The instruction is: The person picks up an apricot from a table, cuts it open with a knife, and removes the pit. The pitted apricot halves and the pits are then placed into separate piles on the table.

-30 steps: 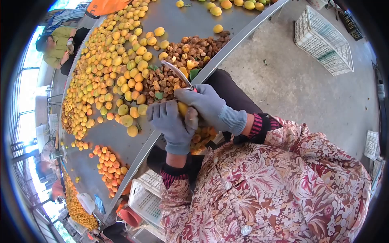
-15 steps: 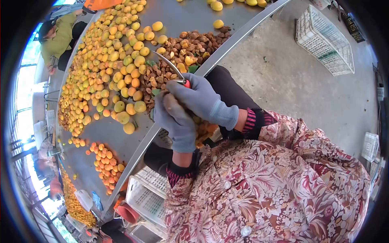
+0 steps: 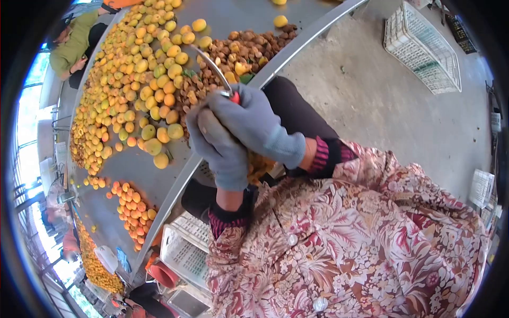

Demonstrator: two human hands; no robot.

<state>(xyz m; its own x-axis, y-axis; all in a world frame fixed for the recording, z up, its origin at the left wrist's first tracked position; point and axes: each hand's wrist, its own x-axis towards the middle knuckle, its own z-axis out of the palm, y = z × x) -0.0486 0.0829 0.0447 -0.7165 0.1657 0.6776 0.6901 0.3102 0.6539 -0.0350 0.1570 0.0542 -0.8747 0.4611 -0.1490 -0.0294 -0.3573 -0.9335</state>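
Note:
In grey gloves, my two hands are pressed together over the near edge of the metal table [image 3: 148,183]. My right hand [image 3: 257,124] grips the red handle of a curved knife [image 3: 216,68], whose thin blade points up and away over the table. Against it, my left hand [image 3: 221,148] is closed, and whatever lies inside its fingers is hidden. Just beyond my hands sits a heap of brown apricot pits [image 3: 249,45] with a few yellow fruit pieces and green leaves. Whole apricots [image 3: 140,66] cover much of the table to the left.
A smaller group of orange apricots [image 3: 132,206] lies nearer the table's left end. White crates [image 3: 185,249] stand below the edge beside a red container [image 3: 163,273]. Another white crate [image 3: 421,47] is on the floor at right. Across the table is a person in a green top [image 3: 74,45].
Both hands, still together, have shifted slightly left and up in view with the knife. The whole scene has moved a little the same way.

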